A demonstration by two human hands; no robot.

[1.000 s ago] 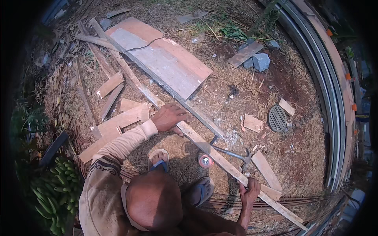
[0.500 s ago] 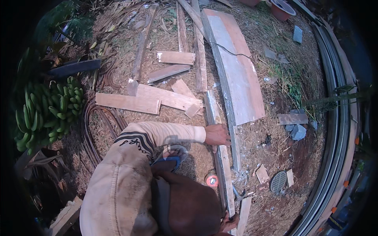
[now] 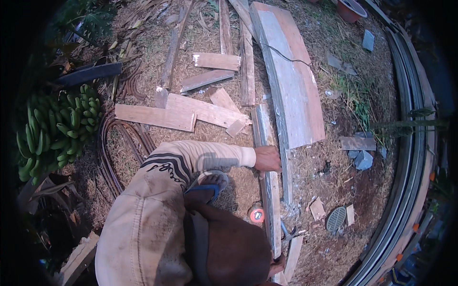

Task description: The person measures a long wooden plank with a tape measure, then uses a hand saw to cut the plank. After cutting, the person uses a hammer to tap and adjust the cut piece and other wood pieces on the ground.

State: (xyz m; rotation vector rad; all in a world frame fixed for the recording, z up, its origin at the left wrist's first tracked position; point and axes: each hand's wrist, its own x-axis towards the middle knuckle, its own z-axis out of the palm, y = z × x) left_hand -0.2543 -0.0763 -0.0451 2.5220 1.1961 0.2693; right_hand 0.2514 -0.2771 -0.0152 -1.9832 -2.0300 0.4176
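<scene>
A long, narrow wooden beam with pale, stained faces lies lengthwise along my right side. My left hand, at the end of a long beige sleeve, is closed over its middle, knuckles up. Down by the near end of the beam, beside my bent knee, my right hand grips it; my leg partly hides those fingers. An orange-red tape measure rests on the ground left of the beam. To its right lies a hammer with a blue part, close to a thin wood strip.
A large panel-faced plank lies beyond the beam on the right. Several cut boards are scattered ahead on dry grass. Green bananas and bent rusty rods are at left. Stone pieces and long metal rails are at right.
The whole view has shifted slightly. My left hand's fingers look more curled over the beam. The beam's near end sits slightly farther left, and more of the hammer shows.
</scene>
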